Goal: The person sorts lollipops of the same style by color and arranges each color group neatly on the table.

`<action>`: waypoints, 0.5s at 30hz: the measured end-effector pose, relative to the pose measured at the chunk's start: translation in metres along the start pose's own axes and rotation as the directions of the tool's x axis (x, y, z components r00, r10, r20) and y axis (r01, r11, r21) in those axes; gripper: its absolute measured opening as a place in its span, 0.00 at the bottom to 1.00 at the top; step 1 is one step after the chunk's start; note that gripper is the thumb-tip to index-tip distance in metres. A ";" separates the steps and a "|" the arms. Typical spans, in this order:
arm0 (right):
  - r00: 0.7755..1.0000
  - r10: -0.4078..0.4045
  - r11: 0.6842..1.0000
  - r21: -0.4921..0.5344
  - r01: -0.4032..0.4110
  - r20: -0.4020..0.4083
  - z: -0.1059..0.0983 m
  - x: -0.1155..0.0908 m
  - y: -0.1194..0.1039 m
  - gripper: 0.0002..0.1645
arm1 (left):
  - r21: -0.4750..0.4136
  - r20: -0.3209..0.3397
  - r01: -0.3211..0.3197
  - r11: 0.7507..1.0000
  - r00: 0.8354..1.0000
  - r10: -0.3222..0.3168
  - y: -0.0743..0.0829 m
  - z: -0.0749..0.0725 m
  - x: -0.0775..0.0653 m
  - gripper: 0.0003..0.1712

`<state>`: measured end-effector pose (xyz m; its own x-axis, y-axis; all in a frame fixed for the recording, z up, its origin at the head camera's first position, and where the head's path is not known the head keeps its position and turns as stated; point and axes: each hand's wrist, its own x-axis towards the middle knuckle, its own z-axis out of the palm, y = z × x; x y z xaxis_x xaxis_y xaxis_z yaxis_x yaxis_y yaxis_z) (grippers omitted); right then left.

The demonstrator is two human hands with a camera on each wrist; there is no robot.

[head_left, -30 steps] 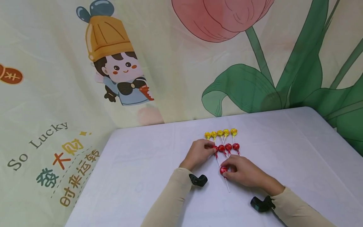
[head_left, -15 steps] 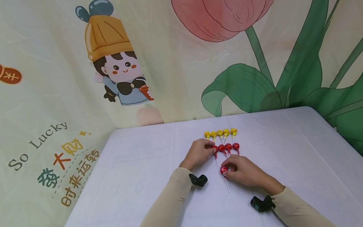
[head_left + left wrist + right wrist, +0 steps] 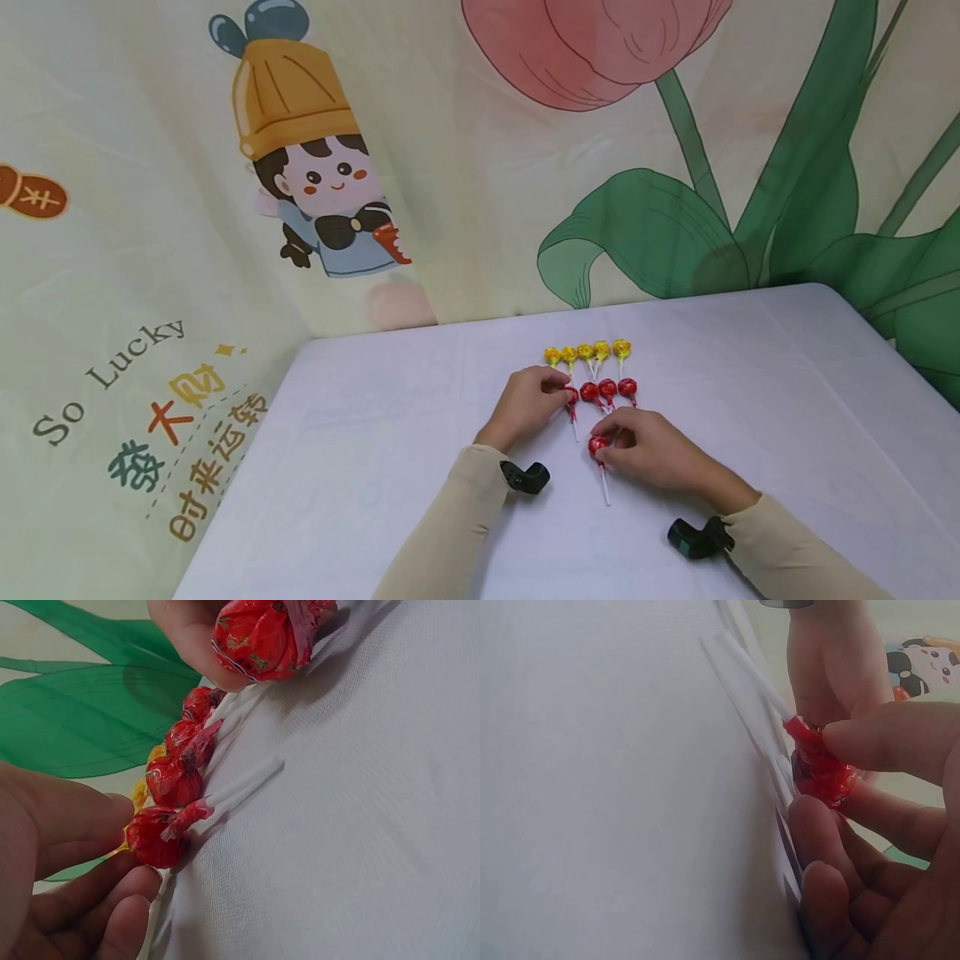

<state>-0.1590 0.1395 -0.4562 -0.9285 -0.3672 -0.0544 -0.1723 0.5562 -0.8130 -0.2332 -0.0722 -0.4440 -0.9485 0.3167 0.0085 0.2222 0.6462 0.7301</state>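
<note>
My left hand (image 3: 527, 406) pinches the head of the leftmost red lollipop (image 3: 157, 837) in a row of red ones, thumb on one side and fingertips on the other. Its white stick points toward me. Nearer to me, my right hand (image 3: 649, 451) holds another red lollipop (image 3: 821, 769) by its wrapped head between thumb and fingers, stick toward me, close over the table. Three more red lollipops (image 3: 607, 388) lie side by side right of the left hand. Behind them runs a row of several yellow lollipops (image 3: 586, 352), heads away from me.
A white cloth covers the table (image 3: 375, 433). Behind it hangs a printed backdrop (image 3: 480, 167) with a tulip and a cartoon figure. A black camera sits on the left wrist (image 3: 525, 477) and another on the right wrist (image 3: 699, 538).
Both hands keep their grip on their red lollipops and stay almost where they were. The whole head view has shifted slightly to the right.
</note>
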 end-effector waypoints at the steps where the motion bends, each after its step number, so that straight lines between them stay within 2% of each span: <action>1: 1.000 0.000 1.000 0.007 0.000 0.001 0.000 0.000 0.001 0.16 | -0.001 -0.002 -0.002 1.000 1.000 0.002 -0.001 0.000 0.000 0.11; 15: 1.000 0.020 0.999 0.044 -0.020 -0.010 0.000 0.001 0.002 0.15 | -0.024 0.022 -0.025 0.999 0.999 0.026 -0.005 -0.001 -0.003 0.11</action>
<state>-0.1601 0.1404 -0.4573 -0.9351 -0.3484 -0.0652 -0.1393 0.5305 -0.8362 -0.2317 -0.0766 -0.4469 -0.9374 0.3481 0.0126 0.2408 0.6214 0.7456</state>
